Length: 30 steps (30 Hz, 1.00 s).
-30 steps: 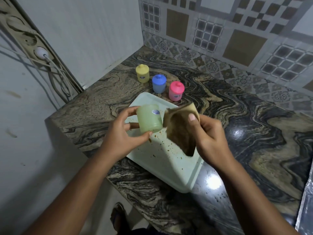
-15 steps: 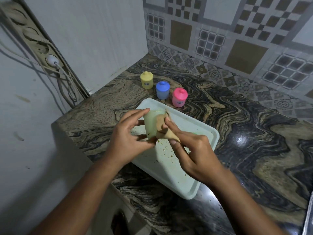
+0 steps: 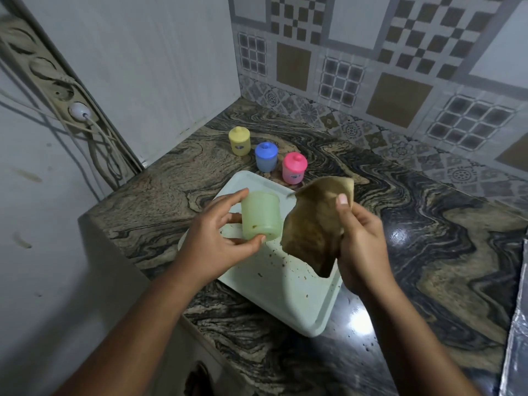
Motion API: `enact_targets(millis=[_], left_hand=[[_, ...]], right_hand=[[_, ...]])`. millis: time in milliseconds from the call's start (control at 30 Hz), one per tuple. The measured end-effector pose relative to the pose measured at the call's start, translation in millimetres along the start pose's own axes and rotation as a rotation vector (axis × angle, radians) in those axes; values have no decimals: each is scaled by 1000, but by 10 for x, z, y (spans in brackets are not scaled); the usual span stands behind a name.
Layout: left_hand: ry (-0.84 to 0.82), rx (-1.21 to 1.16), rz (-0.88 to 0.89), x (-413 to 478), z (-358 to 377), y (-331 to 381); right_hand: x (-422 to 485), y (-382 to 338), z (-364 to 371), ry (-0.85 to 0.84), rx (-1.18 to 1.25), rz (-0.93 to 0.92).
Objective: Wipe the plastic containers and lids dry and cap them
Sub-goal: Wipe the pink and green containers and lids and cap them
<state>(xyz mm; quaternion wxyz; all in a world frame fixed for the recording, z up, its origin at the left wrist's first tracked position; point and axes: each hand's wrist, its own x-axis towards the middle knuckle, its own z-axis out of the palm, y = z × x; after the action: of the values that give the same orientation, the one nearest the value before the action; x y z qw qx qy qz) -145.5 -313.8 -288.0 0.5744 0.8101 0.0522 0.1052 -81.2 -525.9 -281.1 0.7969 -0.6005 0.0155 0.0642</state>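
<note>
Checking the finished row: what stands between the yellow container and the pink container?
The blue container stands between the yellow container and the pink container, as the head view shows.

Cloth [image 3: 311, 221] hides your right hand's [image 3: 363, 241] fingers and part of the tray [image 3: 285, 295]. Green container's [image 3: 261, 215] mouth is out of sight in your left hand [image 3: 217, 232]. Labels on yellow container [image 3: 239, 140] and pink container [image 3: 294, 168] too small to read. Silvery sheet [image 3: 517, 324] at counter's [image 3: 428, 252] right edge is cut off.
</note>
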Motion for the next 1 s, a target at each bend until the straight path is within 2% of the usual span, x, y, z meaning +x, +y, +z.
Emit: enact_targets(millis=[100,200,267,433,633,733,800,900,1000], left_hand=[[-29,59,61,-8,55,69],[-22,143,108,5,72,147],[-29,161,133,11,55,204],[-45,305,227,39,-42,279],[-72,305,214,80,-59,183],[-76,248,159,79,-65,93],[-63,189,106,63,-50,61],[-85,80,54,31,-6,80],[-133,32,20,17,34,109]], right_hand=[[6,-4,200,-72,-156,-146],[-56,37,279,-269,-525,-337],[-89,26,264,-339,-696,-452],[-126,48,156,-515,-767,-645],[-232,37,-76,-553,-751,-639],[-288,33,-184,-537,-631,-456],[-289,30,-219,-443,-431,-332],[-234,-21,-168,-250,-206,-261],[-171,-58,-53,-218,-232,-284]])
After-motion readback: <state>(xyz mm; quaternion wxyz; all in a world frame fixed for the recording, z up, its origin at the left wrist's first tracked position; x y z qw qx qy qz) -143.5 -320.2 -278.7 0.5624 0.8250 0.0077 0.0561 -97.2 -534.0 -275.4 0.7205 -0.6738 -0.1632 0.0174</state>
